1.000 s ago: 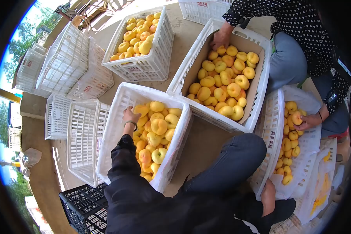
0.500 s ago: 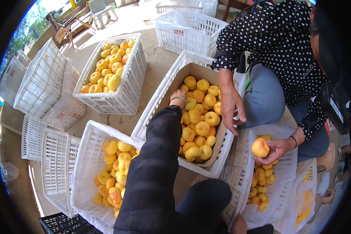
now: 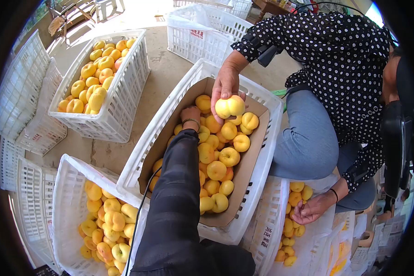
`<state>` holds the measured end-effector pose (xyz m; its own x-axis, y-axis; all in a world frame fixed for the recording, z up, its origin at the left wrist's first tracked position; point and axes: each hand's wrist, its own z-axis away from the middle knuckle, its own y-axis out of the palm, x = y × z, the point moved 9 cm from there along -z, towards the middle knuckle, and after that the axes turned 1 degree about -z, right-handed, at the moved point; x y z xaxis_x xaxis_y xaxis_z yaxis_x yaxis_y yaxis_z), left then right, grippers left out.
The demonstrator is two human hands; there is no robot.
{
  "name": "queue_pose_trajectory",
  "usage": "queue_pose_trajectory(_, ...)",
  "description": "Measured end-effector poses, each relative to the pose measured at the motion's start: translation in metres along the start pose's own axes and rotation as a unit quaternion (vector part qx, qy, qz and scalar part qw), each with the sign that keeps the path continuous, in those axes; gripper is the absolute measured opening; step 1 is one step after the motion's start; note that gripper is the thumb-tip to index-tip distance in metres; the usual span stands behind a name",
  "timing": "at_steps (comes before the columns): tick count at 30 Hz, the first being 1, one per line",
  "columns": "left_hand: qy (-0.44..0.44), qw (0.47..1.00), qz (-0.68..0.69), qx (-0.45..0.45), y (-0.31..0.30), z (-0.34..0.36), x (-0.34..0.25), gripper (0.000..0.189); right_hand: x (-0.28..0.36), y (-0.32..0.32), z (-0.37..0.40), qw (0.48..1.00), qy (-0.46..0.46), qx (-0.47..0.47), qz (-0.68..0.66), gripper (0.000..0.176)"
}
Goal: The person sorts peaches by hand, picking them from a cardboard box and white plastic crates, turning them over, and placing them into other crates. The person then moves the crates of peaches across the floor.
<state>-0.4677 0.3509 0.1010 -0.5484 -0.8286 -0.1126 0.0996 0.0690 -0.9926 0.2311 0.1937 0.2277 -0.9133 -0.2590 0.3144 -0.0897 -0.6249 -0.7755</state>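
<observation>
My left hand (image 3: 191, 114), with a band at the wrist, reaches into the cardboard-lined white crate (image 3: 267, 142) by its left inner side. The fingers curl downward beside yellow peaches (image 3: 216, 170); whatever they grip is hidden beneath the hand. My right hand is out of view. Just right of my hand, a co-worker's hand (image 3: 226, 85) holds a yellow peach (image 3: 230, 106) over the same crate. The co-worker's other hand (image 3: 315, 208) is half curled beside the peaches in the lined crate at right.
A white crate of peaches (image 3: 140, 64) stands upper left, and a lined crate of peaches (image 3: 62, 202) lies lower left. Stacked crates (image 3: 20, 87) line the left side. Another white crate (image 3: 200, 39) stands behind. The co-worker's knee (image 3: 303, 147) borders the middle crate.
The view has shifted, moving most crates left in the picture. The co-worker's upper hand now holds a peach over the middle crate; the lower hand no longer holds one. My left hand stays inside the crate.
</observation>
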Motion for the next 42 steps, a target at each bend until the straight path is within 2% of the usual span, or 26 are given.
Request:
queue_pose_trajectory(3, 0.043, 0.999, 0.004, -0.003, -0.05, 0.026, -0.009, 0.025, 0.002, 0.006, 0.003, 0.998, 0.028, 0.041, -0.035, 0.054)
queue_pose_trajectory(5, 0.062, 0.998, -0.023, 0.015, -0.068, 0.032, -0.012, 0.037, 0.001, 0.012, 0.007, 0.995, 0.035, 0.071, -0.057, 0.058)
queue_pose_trajectory(7, -0.032, 0.997, 0.068, 0.036, -0.093, 0.045, 0.006, 0.047, 0.002, 0.018, 0.013, 0.992, 0.037, 0.085, -0.083, 0.06)
queue_pose_trajectory(8, -0.023, 0.997, 0.058, 0.037, -0.102, 0.053, 0.006, 0.047, -0.005, 0.019, 0.016, 0.994, 0.028, 0.085, -0.054, 0.054)
queue_pose_trajectory(9, -0.092, 0.955, 0.239, 0.152, -0.09, 0.065, 0.014, 0.049, -0.01, 0.016, 0.011, 0.996, 0.019, 0.083, -0.027, 0.049)
queue_pose_trajectory(10, -0.16, 0.862, 0.403, 0.263, -0.076, 0.086, 0.013, 0.053, -0.01, 0.011, 0.005, 0.996, 0.011, 0.083, -0.002, 0.043)
queue_pose_trajectory(11, -0.153, 0.868, 0.389, 0.266, -0.081, 0.097, 0.013, 0.053, -0.008, 0.003, -0.001, 0.996, 0.004, 0.083, 0.024, 0.038)
queue_pose_trajectory(13, -0.155, 0.703, 0.542, 0.433, -0.069, 0.147, -0.02, 0.052, 0.007, -0.012, -0.008, 0.994, -0.005, 0.082, 0.076, 0.029)
queue_pose_trajectory(14, -0.163, 0.704, 0.564, 0.399, -0.089, 0.174, -0.033, 0.05, 0.036, -0.043, -0.006, 0.986, -0.044, 0.087, 0.138, 0.034)
queue_pose_trajectory(15, -0.163, 0.707, 0.552, 0.411, -0.103, 0.202, -0.04, 0.05, 0.043, -0.067, -0.012, 0.99, -0.046, 0.041, 0.129, 0.036)
queue_pose_trajectory(17, -0.129, 0.614, 0.628, 0.46, -0.127, 0.259, -0.069, 0.049, 0.088, -0.13, -0.016, 0.972, -0.153, -0.177, 0.019, 0.048)
queue_pose_trajectory(18, -0.105, 0.593, 0.629, 0.491, -0.142, 0.287, -0.08, 0.047, 0.105, -0.145, -0.025, 0.973, -0.142, -0.177, -0.037, 0.061)
queue_pose_trajectory(20, -0.084, 0.572, 0.61, 0.542, -0.148, 0.332, -0.095, 0.048, 0.174, -0.178, -0.025, 0.918, -0.296, -0.239, -0.109, 0.078)
queue_pose_trajectory(22, -0.052, 0.528, 0.592, 0.607, -0.154, 0.377, -0.111, 0.047, 0.224, -0.184, -0.032, 0.881, -0.401, -0.241, -0.075, 0.081)
queue_pose_trajectory(24, -0.021, 0.532, 0.596, 0.601, -0.154, 0.401, -0.126, 0.054, 0.243, -0.163, -0.055, 0.863, -0.464, -0.141, -0.142, 0.072)
queue_pose_trajectory(25, 0.007, 0.526, 0.595, 0.608, -0.162, 0.413, -0.131, 0.057, 0.239, -0.153, -0.067, 0.857, -0.452, -0.087, -0.231, 0.059)
queue_pose_trajectory(27, 0.045, 0.534, 0.596, 0.598, -0.173, 0.425, -0.133, 0.06, 0.223, -0.149, -0.075, 0.814, -0.412, -0.01, -0.409, 0.051)
queue_pose_trajectory(28, 0.108, 0.615, 0.563, 0.541, -0.18, 0.419, -0.131, 0.057, 0.217, -0.151, -0.07, 0.815, -0.413, -0.014, -0.405, 0.051)
queue_pose_trajectory(29, 0.169, 0.686, 0.521, 0.479, -0.186, 0.415, -0.131, 0.054, 0.207, -0.145, -0.067, 0.77, -0.369, 0.064, -0.517, 0.049)
queue_pose_trajectory(30, 0.206, 0.693, 0.538, 0.432, -0.19, 0.413, -0.135, 0.045, 0.198, -0.136, -0.063, 0.705, -0.314, 0.136, -0.622, 0.046)
queue_pose_trajectory(31, 0.213, 0.691, 0.53, 0.443, -0.191, 0.426, -0.145, 0.045, 0.19, -0.137, -0.058, 0.702, -0.308, 0.124, -0.63, 0.046)
queue_pose_trajectory(33, 0.273, 0.645, 0.67, 0.247, -0.236, 0.437, -0.155, 0.037, 0.174, -0.132, -0.05, 0.689, -0.266, 0.113, -0.665, 0.045)
queue_pose_trajectory(34, 0.299, 0.655, 0.647, 0.252, -0.232, 0.446, -0.162, 0.051, 0.168, -0.131, -0.047, 0.714, -0.25, 0.103, -0.646, 0.043)
queue_pose_trajectory(35, 0.313, 0.656, 0.647, 0.23, -0.234, 0.455, -0.168, 0.049, 0.161, -0.128, -0.044, 0.711, -0.25, 0.095, -0.65, 0.043)
queue_pose_trajectory(39, 0.325, 0.638, 0.647, 0.262, -0.224, 0.481, -0.188, 0.045, 0.137, -0.116, -0.031, 0.658, -0.236, 0.128, -0.704, 0.045)
queue_pose_trajectory(42, 0.372, 0.723, 0.57, 0.119, -0.249, 0.499, -0.191, 0.043, 0.125, -0.12, -0.019, 0.634, -0.258, 0.122, -0.718, 0.052)
